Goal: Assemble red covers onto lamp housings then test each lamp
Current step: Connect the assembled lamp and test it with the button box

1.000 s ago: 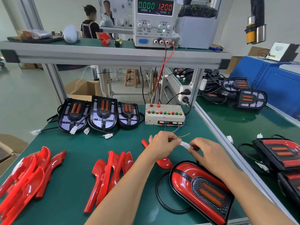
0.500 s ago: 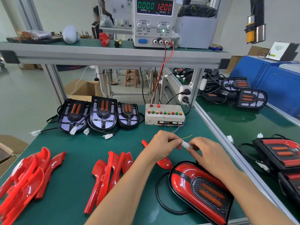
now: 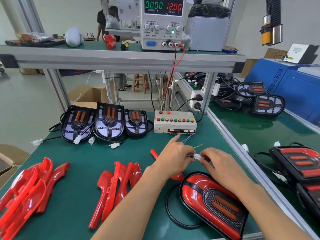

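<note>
An assembled lamp with its red cover on lies at the front right of the green bench, its black cable looping to the left. My left hand and my right hand meet above it and pinch a small white connector from both sides. My left index finger points toward the test box. Thin coloured wires run from the box to the connector. Three uncovered lamp housings stand at the back left. Loose red covers lie in the middle, with a pile of red covers at the far left.
A power supply on the upper shelf reads 0.000 A and 12.00 V. More lamps lie on the right bench beyond an aluminium rail. One red cover is partly hidden under my left hand. A person stands far behind.
My hands have pushed the white connector halves closer together, and my left index finger now sticks out toward the test box. A person in the background has walked to the right.
</note>
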`<state>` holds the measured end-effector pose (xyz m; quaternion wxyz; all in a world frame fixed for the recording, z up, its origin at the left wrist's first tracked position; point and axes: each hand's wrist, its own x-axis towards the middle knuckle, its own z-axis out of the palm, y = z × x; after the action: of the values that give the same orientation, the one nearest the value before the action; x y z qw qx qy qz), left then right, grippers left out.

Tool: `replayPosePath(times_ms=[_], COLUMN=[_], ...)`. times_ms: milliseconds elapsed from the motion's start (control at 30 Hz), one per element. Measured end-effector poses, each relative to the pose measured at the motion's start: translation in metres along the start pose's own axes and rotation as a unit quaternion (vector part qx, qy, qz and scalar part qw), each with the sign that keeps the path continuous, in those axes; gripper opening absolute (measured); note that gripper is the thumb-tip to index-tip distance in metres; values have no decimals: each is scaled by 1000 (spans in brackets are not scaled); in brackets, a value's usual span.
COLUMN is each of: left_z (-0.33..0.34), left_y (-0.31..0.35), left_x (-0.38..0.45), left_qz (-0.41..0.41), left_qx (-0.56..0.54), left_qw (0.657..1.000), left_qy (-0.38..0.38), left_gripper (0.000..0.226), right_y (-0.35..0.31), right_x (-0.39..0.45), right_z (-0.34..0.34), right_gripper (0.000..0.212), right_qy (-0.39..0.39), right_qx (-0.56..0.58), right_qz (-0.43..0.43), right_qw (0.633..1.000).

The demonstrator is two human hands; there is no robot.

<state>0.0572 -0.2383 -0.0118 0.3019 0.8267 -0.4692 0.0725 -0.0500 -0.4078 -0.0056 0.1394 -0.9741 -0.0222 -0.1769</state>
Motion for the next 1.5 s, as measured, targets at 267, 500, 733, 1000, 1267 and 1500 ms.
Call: replayPosePath(times_ms=[267,500,733,1000,1267,1500], left_z=[1,1,4,-1,10,11], left_y=[6,4,0,-7,-4,-5], left_x=[-3,-5,-8,-6,-9,-7], left_qz=[-5,4,8,-1,-47,-80], left_qx=[-66,-65,-76,37,110,61], left_qw=[998,998,997,999,989,993], left_qy=[13,11,16,-22,-87,-69], left_gripper=[15,15,12,21,26,27], right_y=[2,-1,-1,14,38,33], right_x=[1,2,2,-19,-65,-69], right_z=[1,-1,1,-19,-26,-27], right_gripper=[13,18,19,56,65,61], right_qy=[7,4,-11,-65,-318,-256], right_qx=[-22,-36,-45,77,309,388], right_qz=[-33,-55,-52,162,327,288], right_qw=[999,998,998,982,834,838])
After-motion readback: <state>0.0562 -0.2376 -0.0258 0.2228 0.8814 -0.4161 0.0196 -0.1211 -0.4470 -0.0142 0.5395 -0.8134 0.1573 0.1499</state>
